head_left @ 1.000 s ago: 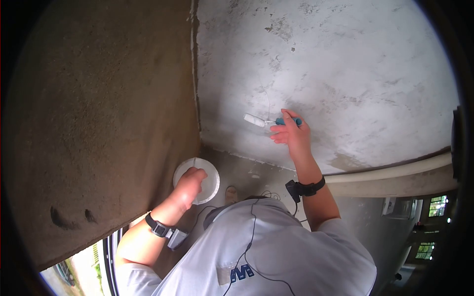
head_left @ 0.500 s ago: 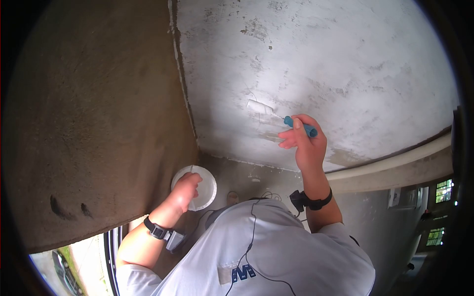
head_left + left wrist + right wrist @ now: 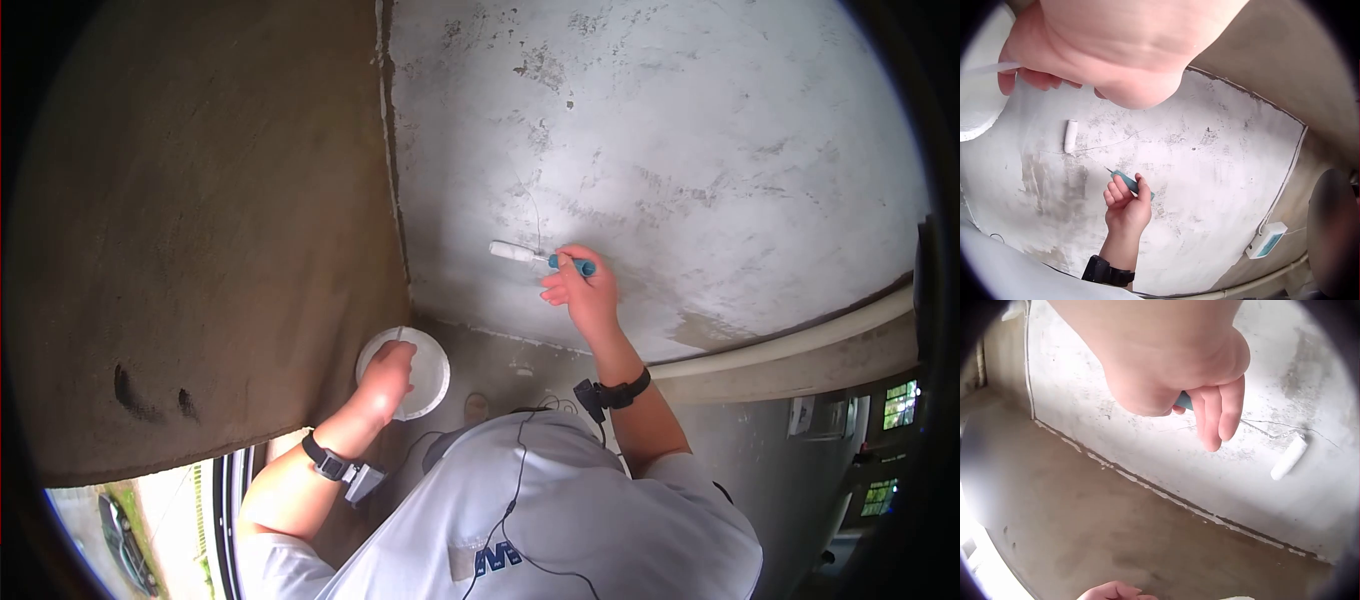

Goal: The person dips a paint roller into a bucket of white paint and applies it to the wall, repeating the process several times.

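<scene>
Rolling paint onto the wall.
My right hand (image 3: 578, 292) gripped the roller (image 3: 512, 251), pressed against the wall (image 3: 700, 150); my left hand (image 3: 385, 365) held the bucket (image 3: 432, 372). Next stroke probably needed steady, even pressure.

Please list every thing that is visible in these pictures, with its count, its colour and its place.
mini paint roller: one, white sleeve with blue handle, against the pale wall
white bucket: one, low by the wall corner
pale wall: one, whitish grey, patchy
brown wall: one, to the left of the corner
small box: one, white and blue, on the wall
wrist devices: two, black
right hand: fingers grip the roller handle
left hand: grips the bucket's thin handle
</scene>
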The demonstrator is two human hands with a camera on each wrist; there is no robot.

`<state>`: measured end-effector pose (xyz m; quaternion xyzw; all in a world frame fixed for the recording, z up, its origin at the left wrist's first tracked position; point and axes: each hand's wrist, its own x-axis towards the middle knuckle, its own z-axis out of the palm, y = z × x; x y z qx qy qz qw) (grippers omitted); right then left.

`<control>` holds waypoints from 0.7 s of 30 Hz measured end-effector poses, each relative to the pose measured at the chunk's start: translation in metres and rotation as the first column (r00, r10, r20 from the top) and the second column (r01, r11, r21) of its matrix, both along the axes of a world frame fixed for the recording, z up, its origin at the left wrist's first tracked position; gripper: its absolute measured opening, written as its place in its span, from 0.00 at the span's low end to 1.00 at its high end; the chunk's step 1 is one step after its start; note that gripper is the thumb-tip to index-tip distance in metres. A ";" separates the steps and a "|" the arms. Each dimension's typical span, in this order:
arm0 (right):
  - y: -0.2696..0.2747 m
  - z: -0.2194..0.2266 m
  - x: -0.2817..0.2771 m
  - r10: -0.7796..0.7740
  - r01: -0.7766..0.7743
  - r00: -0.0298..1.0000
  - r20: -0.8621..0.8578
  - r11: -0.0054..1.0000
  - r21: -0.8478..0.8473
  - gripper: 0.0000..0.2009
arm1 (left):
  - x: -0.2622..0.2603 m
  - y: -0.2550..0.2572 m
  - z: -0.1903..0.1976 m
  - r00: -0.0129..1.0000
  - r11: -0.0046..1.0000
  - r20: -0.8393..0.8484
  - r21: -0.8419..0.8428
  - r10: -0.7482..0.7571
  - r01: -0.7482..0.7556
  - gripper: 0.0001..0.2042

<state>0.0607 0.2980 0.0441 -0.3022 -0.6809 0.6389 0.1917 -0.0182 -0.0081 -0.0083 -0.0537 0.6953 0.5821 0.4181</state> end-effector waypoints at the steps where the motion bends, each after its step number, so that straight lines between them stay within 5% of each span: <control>1: 0.006 -0.015 -0.005 0.001 -0.001 1.000 0.000 1.000 0.001 0.11 | 0.000 0.000 -0.001 1.000 1.000 0.001 0.010 0.010 -0.010 0.20; 6: 0.018 -0.066 -0.016 0.060 -0.029 0.985 0.164 0.983 -0.183 0.12 | -0.001 0.002 0.000 0.999 0.999 -0.002 0.008 0.048 -0.048 0.20; 10: 0.010 -0.078 -0.016 0.045 -0.016 0.993 0.110 0.969 -0.248 0.12 | -0.002 0.001 0.007 0.999 1.000 -0.029 0.000 0.029 -0.029 0.17; 21: -0.021 0.022 0.009 0.016 -0.026 0.992 -0.122 0.996 -0.081 0.14 | -0.004 0.004 0.011 0.996 0.982 -0.026 0.173 0.080 -0.074 0.12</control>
